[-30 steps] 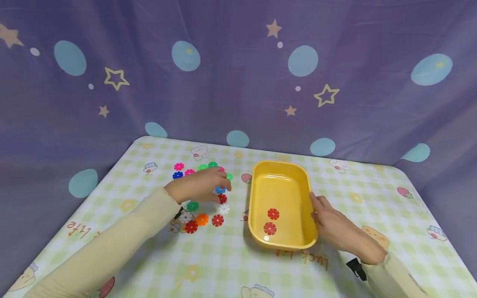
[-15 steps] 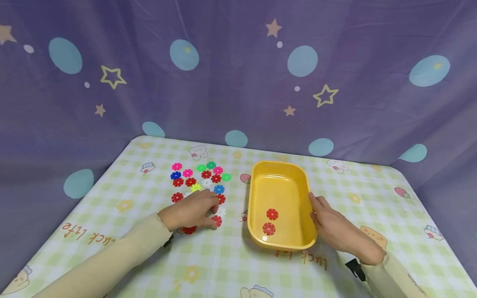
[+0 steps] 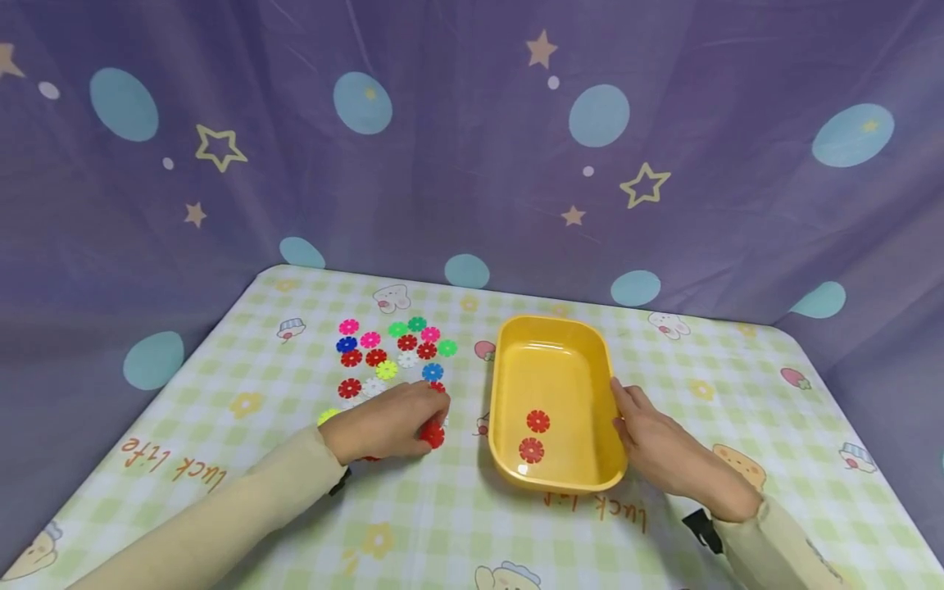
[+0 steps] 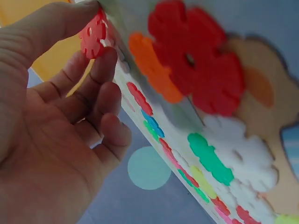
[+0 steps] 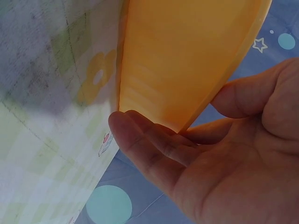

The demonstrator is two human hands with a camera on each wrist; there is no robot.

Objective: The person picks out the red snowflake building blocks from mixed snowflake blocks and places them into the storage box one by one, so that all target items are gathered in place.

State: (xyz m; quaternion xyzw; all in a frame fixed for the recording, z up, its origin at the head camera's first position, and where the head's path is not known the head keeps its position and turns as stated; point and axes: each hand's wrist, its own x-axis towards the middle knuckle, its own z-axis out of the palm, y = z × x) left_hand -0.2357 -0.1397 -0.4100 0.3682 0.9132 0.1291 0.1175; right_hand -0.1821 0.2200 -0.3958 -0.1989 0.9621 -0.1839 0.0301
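My left hand [image 3: 391, 422] pinches a red snowflake disc [image 4: 93, 36] between thumb and fingertip, low over the left part of the table. Several loose snowflake discs in red, white, green, pink, blue and yellow lie around and behind it, among them a blue disc [image 3: 433, 372]. Part of the group is hidden under the hand. A yellow tray [image 3: 549, 373] stands to the right, with two red discs [image 3: 537, 421] on its floor near the front. My right hand [image 3: 664, 447] touches the tray's outer right side, fingers extended along the wall and thumb at the rim.
A checked tablecloth [image 3: 413, 516] with cartoon prints covers the table. Behind it hangs a purple curtain [image 3: 472, 164] with stars and blue ovals. Black straps [image 3: 703, 531] sit at the wrists.
My left hand came down toward the near side of the disc group and now pinches a red disc there. The right hand and the tray stayed in place.
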